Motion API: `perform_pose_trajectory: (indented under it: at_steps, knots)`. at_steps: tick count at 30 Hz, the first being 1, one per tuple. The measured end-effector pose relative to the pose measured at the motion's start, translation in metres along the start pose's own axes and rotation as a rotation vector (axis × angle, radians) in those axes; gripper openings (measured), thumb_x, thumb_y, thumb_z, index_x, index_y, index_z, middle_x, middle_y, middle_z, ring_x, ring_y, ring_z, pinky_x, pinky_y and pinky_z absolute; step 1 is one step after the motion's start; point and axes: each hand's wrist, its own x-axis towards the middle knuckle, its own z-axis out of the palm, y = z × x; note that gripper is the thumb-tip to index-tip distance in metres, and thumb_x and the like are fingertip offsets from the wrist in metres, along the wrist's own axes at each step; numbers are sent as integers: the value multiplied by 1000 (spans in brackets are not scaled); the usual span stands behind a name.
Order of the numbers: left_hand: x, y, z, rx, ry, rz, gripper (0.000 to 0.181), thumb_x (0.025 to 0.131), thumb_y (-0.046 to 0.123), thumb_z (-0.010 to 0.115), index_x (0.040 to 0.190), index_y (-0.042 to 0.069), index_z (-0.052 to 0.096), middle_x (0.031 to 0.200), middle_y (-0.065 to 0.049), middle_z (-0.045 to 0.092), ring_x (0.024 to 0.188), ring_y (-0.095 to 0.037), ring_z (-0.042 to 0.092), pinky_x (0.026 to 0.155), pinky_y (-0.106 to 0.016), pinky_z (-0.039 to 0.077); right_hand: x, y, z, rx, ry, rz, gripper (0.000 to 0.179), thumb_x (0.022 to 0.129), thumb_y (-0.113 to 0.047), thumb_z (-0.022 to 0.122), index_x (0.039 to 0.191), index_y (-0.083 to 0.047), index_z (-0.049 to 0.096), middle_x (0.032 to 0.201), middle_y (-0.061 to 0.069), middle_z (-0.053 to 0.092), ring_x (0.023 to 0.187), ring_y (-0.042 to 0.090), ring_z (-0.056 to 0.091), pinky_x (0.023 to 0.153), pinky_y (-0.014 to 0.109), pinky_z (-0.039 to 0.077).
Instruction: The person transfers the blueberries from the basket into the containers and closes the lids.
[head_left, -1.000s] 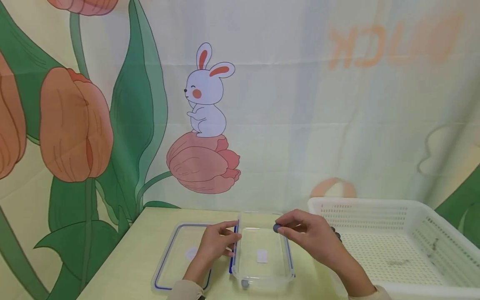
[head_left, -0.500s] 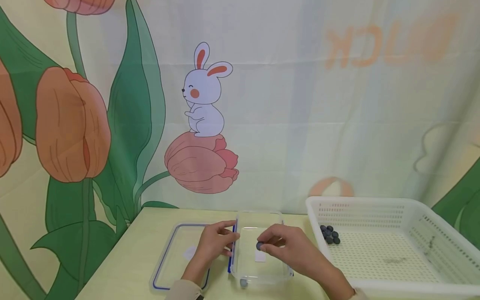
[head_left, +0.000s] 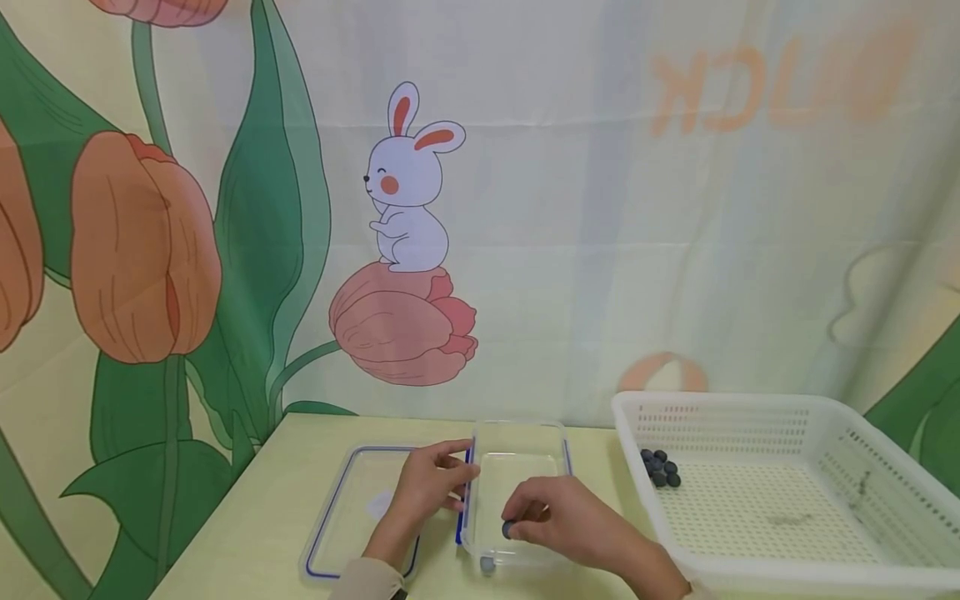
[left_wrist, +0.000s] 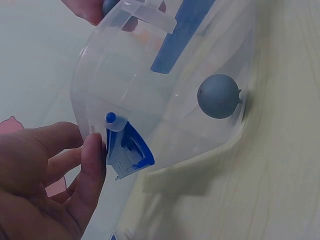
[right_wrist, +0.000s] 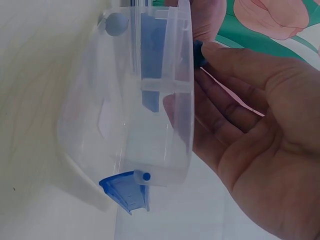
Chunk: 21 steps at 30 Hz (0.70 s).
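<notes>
In the head view, a clear food container (head_left: pixel 517 492) with blue side clips stands on the table, and one blueberry (head_left: pixel 487 566) lies in its near left corner. At its left wall my left hand (head_left: pixel 435 483) holds the rim beside the blue clip (left_wrist: pixel 127 150). My right hand (head_left: pixel 562 521) pinches a second blueberry (head_left: pixel 507 529) between thumb and fingertips above the container's near part. In the right wrist view, this dark blueberry (right_wrist: pixel 199 53) shows at rim height, beyond the container wall.
A clear lid (head_left: pixel 322 517) with a blue seal lies left of the container, partly behind the left hand. To the right stands a white perforated basket (head_left: pixel 765 517), with several blueberries (head_left: pixel 660 468) in its far left corner. A printed curtain (head_left: pixel 540 250) hangs behind the table.
My right hand has carried its blueberry left and towards me, from the container's far right rim to its near part. The basket's blueberries came into sight. The left hand stays put.
</notes>
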Motion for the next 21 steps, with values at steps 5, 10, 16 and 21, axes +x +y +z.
perform_pose_trajectory:
  at_steps: [5,10,16,21]
  knots:
    - [1,-2,1,-4,2,-16,48,94,10,82,140,6,69,97,-10,68,72,-18,69,59,-31,65,0,1,1,-4,-13,5,6,96,-10,80,98,-14,77,90,-11,74,81,5,70,75,24,59]
    - [2,-3,1,2,2,-17,47,95,10,81,140,6,69,96,-10,69,72,-18,69,59,-32,65,-1,2,2,-3,-16,-5,7,95,-8,81,98,-12,76,91,-10,73,81,5,69,76,24,60]
    - [2,-3,0,-2,7,-9,48,94,11,81,140,6,69,98,-10,69,72,-18,70,58,-32,65,-2,0,-4,-24,4,-27,7,95,-8,80,100,-11,76,94,-9,74,83,6,70,77,26,61]
    - [1,-2,2,-27,7,-11,48,94,9,81,140,4,69,97,-11,68,71,-18,69,57,-31,64,-7,-11,-19,-35,53,-31,8,96,-11,80,102,-15,76,99,-8,74,87,7,70,82,28,62]
